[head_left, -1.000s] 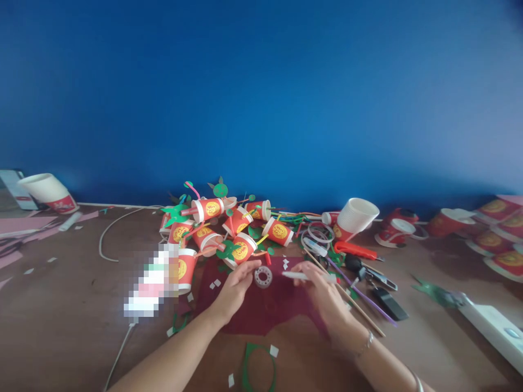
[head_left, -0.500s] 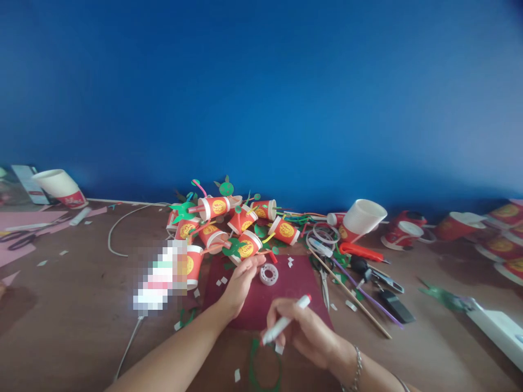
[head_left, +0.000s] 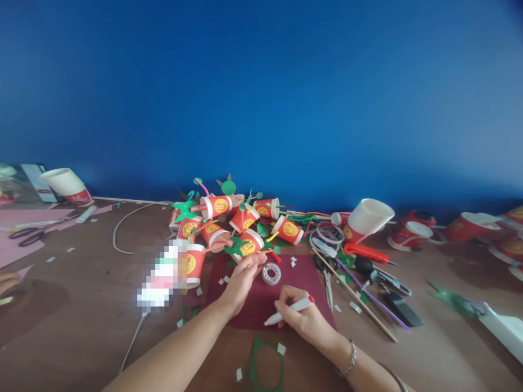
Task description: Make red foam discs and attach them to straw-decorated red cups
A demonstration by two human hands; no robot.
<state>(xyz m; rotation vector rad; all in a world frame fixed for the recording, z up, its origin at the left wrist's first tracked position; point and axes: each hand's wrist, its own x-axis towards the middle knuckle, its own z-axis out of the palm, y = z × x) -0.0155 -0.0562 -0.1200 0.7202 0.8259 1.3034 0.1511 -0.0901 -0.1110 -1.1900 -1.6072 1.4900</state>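
A dark red sheet of paper (head_left: 294,305) lies flat on the table in front of me. My left hand (head_left: 245,280) rests on its left part, fingers stretched out and side by side. Just right of those fingertips sits a roll of clear tape (head_left: 272,274). In my right hand (head_left: 300,316) is a white marker (head_left: 290,311) with a red end, its tip pointing left and down over the sheet's lower part. I cannot tell whether the tip touches the paper. Behind my left hand is a heap of red paper cups (head_left: 249,243) with straws and green paper shapes.
Scissors (head_left: 328,286), a wooden stick (head_left: 355,296) and a purple strip (head_left: 373,296) lie right of the sheet. A green paper scrap with a cut-out hole (head_left: 255,370) is near me. A blurred pixelated phone-like screen (head_left: 157,280) stands left. Another person's hand (head_left: 8,280) shows at far left.
My right hand has moved up and the marker's tip has come up onto the dark red sheet. My left hand stays in place. Another person's hand shows more at the left edge.
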